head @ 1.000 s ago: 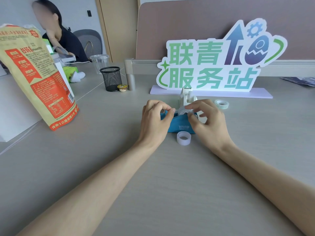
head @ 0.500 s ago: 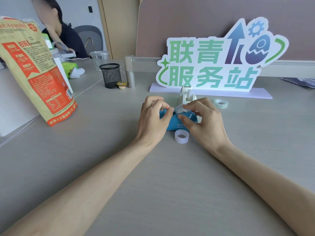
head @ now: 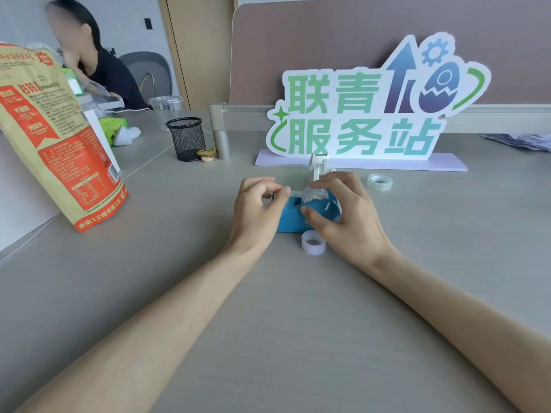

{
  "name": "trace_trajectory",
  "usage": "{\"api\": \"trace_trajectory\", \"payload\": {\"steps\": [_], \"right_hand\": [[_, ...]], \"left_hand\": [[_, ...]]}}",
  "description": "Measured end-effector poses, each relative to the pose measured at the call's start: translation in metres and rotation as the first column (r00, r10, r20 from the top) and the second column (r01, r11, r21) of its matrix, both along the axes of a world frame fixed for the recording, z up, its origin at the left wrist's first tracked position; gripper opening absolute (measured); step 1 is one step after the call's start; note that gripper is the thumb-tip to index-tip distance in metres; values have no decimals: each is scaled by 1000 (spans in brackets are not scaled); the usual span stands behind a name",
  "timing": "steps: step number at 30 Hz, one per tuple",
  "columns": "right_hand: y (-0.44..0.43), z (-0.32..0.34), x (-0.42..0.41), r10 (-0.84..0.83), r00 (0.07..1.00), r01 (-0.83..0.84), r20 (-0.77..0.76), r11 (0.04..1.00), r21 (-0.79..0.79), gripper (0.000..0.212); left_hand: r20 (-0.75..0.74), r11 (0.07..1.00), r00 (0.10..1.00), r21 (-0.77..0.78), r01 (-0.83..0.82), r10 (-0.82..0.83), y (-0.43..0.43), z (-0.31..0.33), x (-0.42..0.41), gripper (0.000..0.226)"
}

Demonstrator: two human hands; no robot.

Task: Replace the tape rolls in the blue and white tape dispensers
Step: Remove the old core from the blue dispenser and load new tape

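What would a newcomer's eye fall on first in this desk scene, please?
Probably the large white cut-out sign with green characters, standing at the back of the grey desk. Next, mid-desk, comes the blue plastic tape dispenser, gripped by the right hand, with the left hand curled at its left end. The tall tan-and-red printed bag looms at far left.

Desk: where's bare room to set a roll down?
Free: desk between the forearms; also right of the clear roll, in front of the sign. Crowded: blue dispenser, with left hand, right hand, white dispenser and frosted roll bunched.
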State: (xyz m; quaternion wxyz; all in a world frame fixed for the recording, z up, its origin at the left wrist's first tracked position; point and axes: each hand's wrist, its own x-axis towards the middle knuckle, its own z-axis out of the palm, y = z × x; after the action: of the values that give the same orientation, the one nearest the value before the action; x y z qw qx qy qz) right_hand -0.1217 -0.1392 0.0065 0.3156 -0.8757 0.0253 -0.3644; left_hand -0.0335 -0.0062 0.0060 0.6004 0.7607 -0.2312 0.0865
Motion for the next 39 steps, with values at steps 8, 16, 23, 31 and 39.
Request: {"api": "trace_trajectory", "payload": {"steps": [8, 16, 23, 31, 39], "right_hand": [[-1, 1, 0, 23, 1000, -24, -11, 999, -25, 33], [-2, 0, 0, 25, 1000, -25, 14, 1000, -18, 24], [-3, 0, 0, 21, 999, -22, -41, 1000, -22, 37], [-3, 1, 0, 7, 999, -8, -38, 1000, -12, 32], [-3, -1, 2, 0, 999, 0, -46, 1000, -11, 34]], "left_hand": [[-167, 987, 985, -143, -68, 44, 1, 1, 3, 15], [-236, 984, 971, -158, -75, 36, 1, 2, 4, 10], [-347, 955, 935, -242, -170, 78, 4, 3, 7, 13], [-358, 946, 929, -260, -194, 92, 4, 4, 6, 11], [-413, 932, 910, -312, -184, 42, 4, 7, 5, 14]]}}
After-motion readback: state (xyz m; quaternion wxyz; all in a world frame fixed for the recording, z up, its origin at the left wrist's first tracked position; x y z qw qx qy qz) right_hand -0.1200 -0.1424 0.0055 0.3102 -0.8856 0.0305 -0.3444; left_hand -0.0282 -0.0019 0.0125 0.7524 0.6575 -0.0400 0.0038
